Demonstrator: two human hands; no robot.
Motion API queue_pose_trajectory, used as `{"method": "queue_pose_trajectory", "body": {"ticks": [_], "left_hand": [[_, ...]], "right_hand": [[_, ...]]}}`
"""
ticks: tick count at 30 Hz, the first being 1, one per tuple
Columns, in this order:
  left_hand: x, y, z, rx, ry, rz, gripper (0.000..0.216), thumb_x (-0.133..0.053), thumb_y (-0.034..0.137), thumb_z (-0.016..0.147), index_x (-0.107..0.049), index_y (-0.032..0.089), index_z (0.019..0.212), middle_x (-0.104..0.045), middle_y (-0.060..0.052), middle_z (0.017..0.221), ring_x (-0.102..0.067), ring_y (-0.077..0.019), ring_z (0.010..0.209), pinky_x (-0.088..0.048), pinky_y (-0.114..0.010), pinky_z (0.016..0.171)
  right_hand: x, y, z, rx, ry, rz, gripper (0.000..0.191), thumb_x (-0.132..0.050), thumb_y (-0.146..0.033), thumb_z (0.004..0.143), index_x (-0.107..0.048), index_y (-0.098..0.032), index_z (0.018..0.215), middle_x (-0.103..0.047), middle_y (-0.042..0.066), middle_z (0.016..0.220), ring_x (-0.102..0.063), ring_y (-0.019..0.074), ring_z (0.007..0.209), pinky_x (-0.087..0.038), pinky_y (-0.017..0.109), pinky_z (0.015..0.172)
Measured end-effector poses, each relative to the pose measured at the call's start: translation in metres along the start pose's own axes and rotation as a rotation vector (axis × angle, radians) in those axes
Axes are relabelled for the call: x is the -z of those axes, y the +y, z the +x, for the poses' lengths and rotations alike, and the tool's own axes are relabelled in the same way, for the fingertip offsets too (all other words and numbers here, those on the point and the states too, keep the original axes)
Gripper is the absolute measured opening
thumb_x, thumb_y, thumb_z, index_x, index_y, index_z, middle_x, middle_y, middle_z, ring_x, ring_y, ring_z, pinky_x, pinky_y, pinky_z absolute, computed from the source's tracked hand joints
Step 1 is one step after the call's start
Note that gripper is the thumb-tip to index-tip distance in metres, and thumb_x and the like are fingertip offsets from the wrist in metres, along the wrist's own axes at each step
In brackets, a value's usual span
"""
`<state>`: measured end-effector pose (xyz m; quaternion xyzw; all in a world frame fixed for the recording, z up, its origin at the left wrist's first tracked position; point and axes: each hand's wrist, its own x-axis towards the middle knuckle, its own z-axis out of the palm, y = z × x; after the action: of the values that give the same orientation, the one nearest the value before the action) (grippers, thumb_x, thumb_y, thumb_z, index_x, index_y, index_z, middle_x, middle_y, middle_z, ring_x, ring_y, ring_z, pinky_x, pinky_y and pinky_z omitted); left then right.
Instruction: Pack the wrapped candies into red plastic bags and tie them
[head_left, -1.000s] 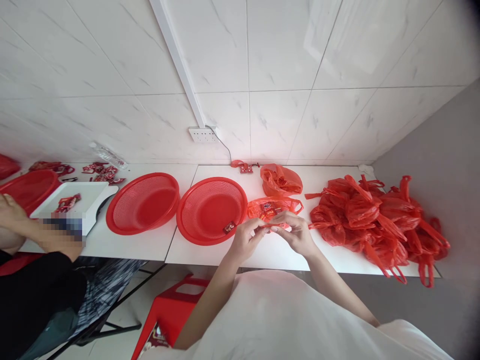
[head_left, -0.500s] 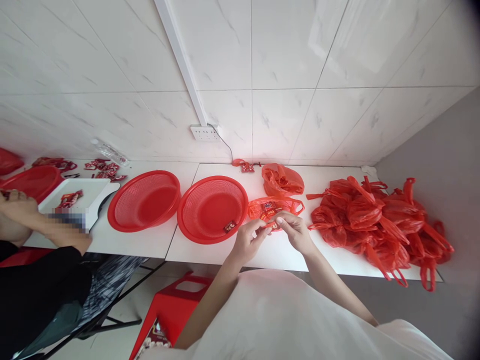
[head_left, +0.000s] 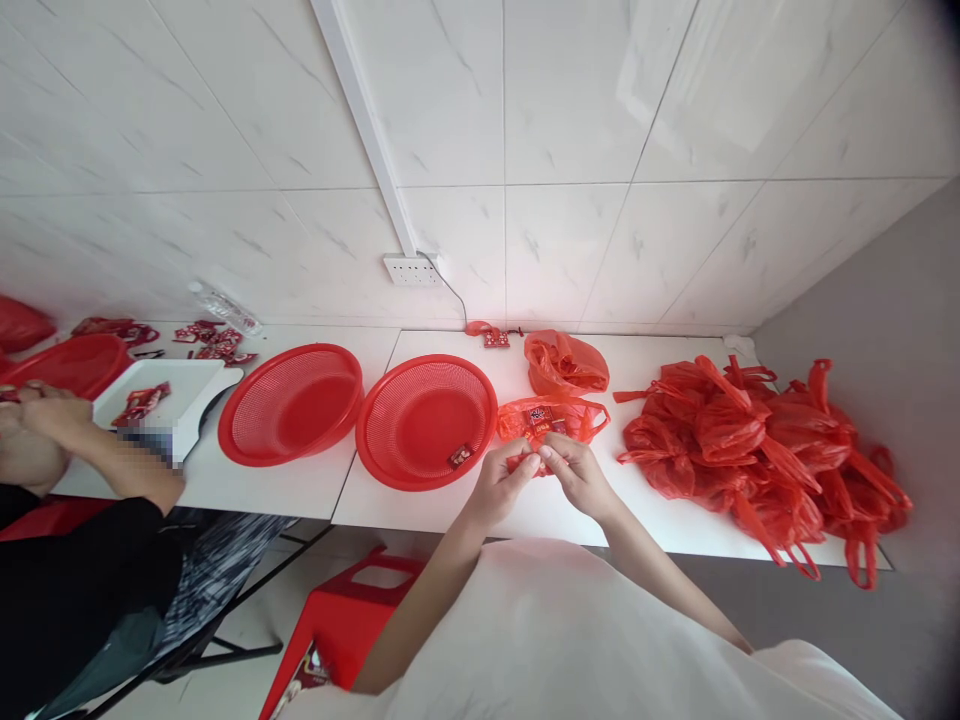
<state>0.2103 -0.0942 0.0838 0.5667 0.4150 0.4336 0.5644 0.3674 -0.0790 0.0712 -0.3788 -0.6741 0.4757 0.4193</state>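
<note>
In front of my chest my left hand [head_left: 498,484] and my right hand [head_left: 583,478] meet, thumbs and fingers pinched together. Between them is a small red packet [head_left: 516,462], mostly covered by the fingers. Just beyond the fingertips lies an open red plastic bag [head_left: 591,408] with several small wrapped packets [head_left: 538,417] in it. To the left of my left hand stands a red mesh basket [head_left: 381,462] with one small dark-red packet [head_left: 460,456] inside.
A second red basket [head_left: 238,425] stands farther left. Knotted red bags [head_left: 720,430] are piled at the right, and another red bag [head_left: 566,362] sits behind. At far left, a co-worker's hands [head_left: 46,415] are near a white tray [head_left: 176,375]. A red stool [head_left: 341,620] stands below.
My hands have drawn closer together, fingertips now nearly meeting, and the packet between them is more hidden. The co-worker's hands have shifted slightly to the right.
</note>
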Motion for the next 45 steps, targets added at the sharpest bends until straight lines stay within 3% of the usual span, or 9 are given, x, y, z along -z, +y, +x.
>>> {"method": "queue_pose_trajectory", "body": {"ticks": [7,12,17,23,30,33,37,42,45], "left_hand": [[0.0,-0.007,-0.003,0.093,0.039,-0.124,0.042,-0.055,0.048,0.087,-0.037,0.019,0.062,-0.03,0.005,0.058,-0.028,-0.0076,0.052,-0.025,-0.024,0.049],[0.002,-0.01,0.0,0.04,0.012,-0.197,0.032,-0.056,0.049,0.087,-0.05,0.02,0.078,-0.038,0.007,0.056,-0.031,-0.0068,0.047,-0.028,-0.024,0.049],[0.011,0.001,0.002,-0.007,0.001,-0.167,0.025,-0.061,0.04,0.086,-0.054,0.018,0.077,-0.051,0.001,0.069,-0.046,-0.0097,0.062,-0.039,-0.026,0.062],[0.02,0.0,-0.001,0.116,-0.046,-0.24,0.035,-0.064,0.04,0.081,-0.042,0.019,0.063,-0.032,0.008,0.051,-0.024,-0.0055,0.045,-0.022,-0.024,0.046],[0.022,-0.016,-0.003,0.061,-0.021,-0.334,0.043,-0.065,0.04,0.078,-0.034,0.019,0.056,-0.027,0.009,0.045,-0.022,-0.0051,0.041,-0.021,-0.024,0.044],[0.021,-0.013,-0.004,0.032,0.002,-0.284,0.041,-0.062,0.042,0.08,-0.041,0.018,0.055,-0.034,0.007,0.045,-0.025,-0.0055,0.042,-0.022,-0.024,0.045],[0.018,-0.005,-0.002,0.022,-0.063,-0.13,0.036,-0.061,0.043,0.083,-0.056,0.015,0.06,-0.05,0.0,0.056,-0.04,-0.0096,0.054,-0.033,-0.025,0.055],[0.013,-0.017,-0.001,0.145,0.029,-0.299,0.047,-0.065,0.049,0.076,-0.04,0.018,0.051,-0.03,0.006,0.049,-0.028,-0.0071,0.047,-0.03,-0.025,0.049],[0.012,-0.027,-0.001,0.162,0.067,-0.369,0.05,-0.066,0.048,0.074,-0.034,0.018,0.051,-0.028,0.006,0.05,-0.027,-0.0061,0.046,-0.027,-0.024,0.048]], "right_hand": [[-0.005,-0.001,0.0,0.035,0.011,0.002,0.041,-0.043,-0.044,0.098,-0.049,-0.021,0.064,-0.047,0.0,0.064,-0.045,0.0137,0.059,-0.037,0.027,0.056],[-0.009,-0.003,0.0,0.062,0.129,-0.029,0.037,-0.041,-0.042,0.099,-0.05,-0.021,0.069,-0.051,0.001,0.068,-0.05,0.0149,0.063,-0.041,0.029,0.06],[-0.009,-0.003,0.0,0.048,0.024,-0.015,0.031,-0.042,-0.042,0.099,-0.053,-0.022,0.078,-0.056,0.002,0.075,-0.055,0.0162,0.068,-0.045,0.029,0.065],[-0.011,-0.003,-0.002,-0.016,-0.082,0.012,0.034,-0.036,-0.043,0.1,-0.052,-0.021,0.079,-0.06,0.002,0.072,-0.057,0.0148,0.067,-0.044,0.028,0.064],[-0.014,-0.007,-0.001,-0.042,-0.163,0.086,0.035,-0.039,-0.044,0.1,-0.052,-0.02,0.078,-0.06,0.001,0.07,-0.056,0.0136,0.066,-0.043,0.027,0.064],[-0.014,-0.009,0.0,-0.04,-0.16,0.099,0.037,-0.041,-0.045,0.099,-0.054,-0.019,0.075,-0.058,0.0,0.066,-0.054,0.0129,0.063,-0.042,0.026,0.062],[-0.013,-0.009,0.001,-0.027,-0.124,0.085,0.04,-0.041,-0.045,0.099,-0.054,-0.019,0.072,-0.056,0.0,0.064,-0.052,0.0125,0.061,-0.041,0.025,0.061],[-0.014,-0.01,0.002,-0.022,-0.12,0.06,0.042,-0.039,-0.047,0.099,-0.053,-0.019,0.071,-0.054,0.0,0.064,-0.051,0.0123,0.06,-0.041,0.025,0.059],[-0.016,-0.011,0.003,-0.01,-0.125,0.024,0.043,-0.039,-0.048,0.098,-0.053,-0.019,0.07,-0.055,0.0,0.063,-0.051,0.012,0.058,-0.041,0.024,0.057]]}}
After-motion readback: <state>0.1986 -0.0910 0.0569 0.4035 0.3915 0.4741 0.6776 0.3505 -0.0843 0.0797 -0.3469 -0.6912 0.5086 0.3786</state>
